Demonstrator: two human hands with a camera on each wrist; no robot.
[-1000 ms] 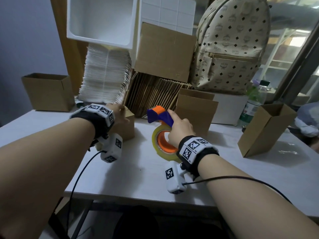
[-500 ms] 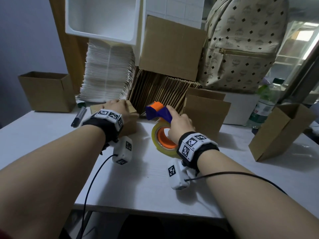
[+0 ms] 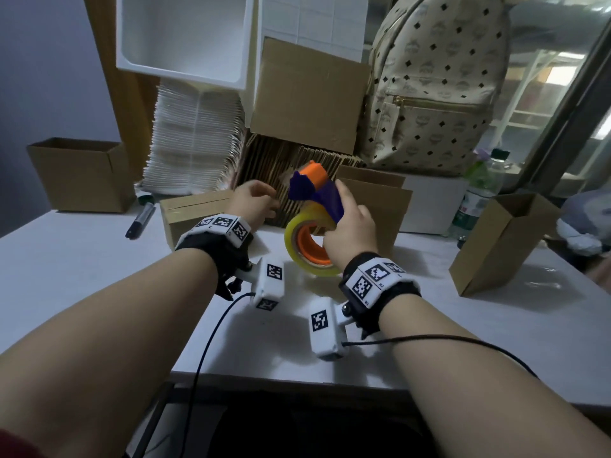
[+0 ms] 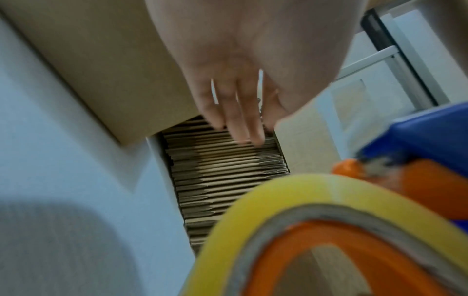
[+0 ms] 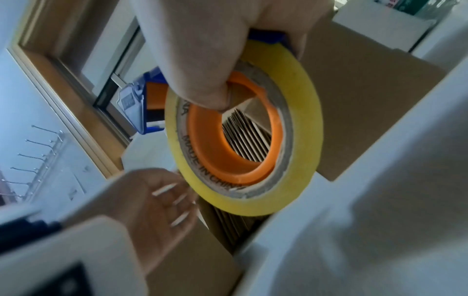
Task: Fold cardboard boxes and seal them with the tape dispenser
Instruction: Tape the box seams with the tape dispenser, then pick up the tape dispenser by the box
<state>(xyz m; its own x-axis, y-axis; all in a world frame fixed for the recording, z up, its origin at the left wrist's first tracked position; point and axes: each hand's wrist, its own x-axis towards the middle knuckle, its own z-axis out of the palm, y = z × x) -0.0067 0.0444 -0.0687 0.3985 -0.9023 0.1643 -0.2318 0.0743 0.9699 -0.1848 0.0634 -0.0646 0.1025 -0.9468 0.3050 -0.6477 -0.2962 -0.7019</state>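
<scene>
- Head view first: the right hand (image 3: 347, 231) is wrapped around the blue handle of the tape dispenser (image 3: 312, 223), thumb hooked into the orange core, and the yellow roll hangs clear above the white table (image 3: 82, 279).
- Left of it, the left hand (image 3: 254, 201) hovers with fingers loosely spread and nothing in them, just beyond the closed small cardboard box (image 3: 195, 214) on the table and in front of the row of flat-packed boxes (image 3: 264, 166).
- My read on handling: the dispenser looks light and rigid, best held by that handle with the toothed front kept off the skin; the box is light, stiff board that would dent if squeezed, so flat palms on its faces suit it.
- Also in shot: a black marker (image 3: 140, 219) left of the box, an open carton (image 3: 82, 175) far left, another open carton (image 3: 499, 246) far right, a patterned backpack (image 3: 436, 87) behind.
- Left wrist view, blurry: straight fingers (image 4: 240, 120) reach over the flat-pack edges, gripping nothing, and the tape roll (image 4: 278, 210) looms at lower right.
- Right wrist view: the thumb (image 5: 202, 80) presses into the core of the yellow roll (image 5: 298, 120), a firm hold, with the left hand's empty palm (image 5: 152, 204) below it.
</scene>
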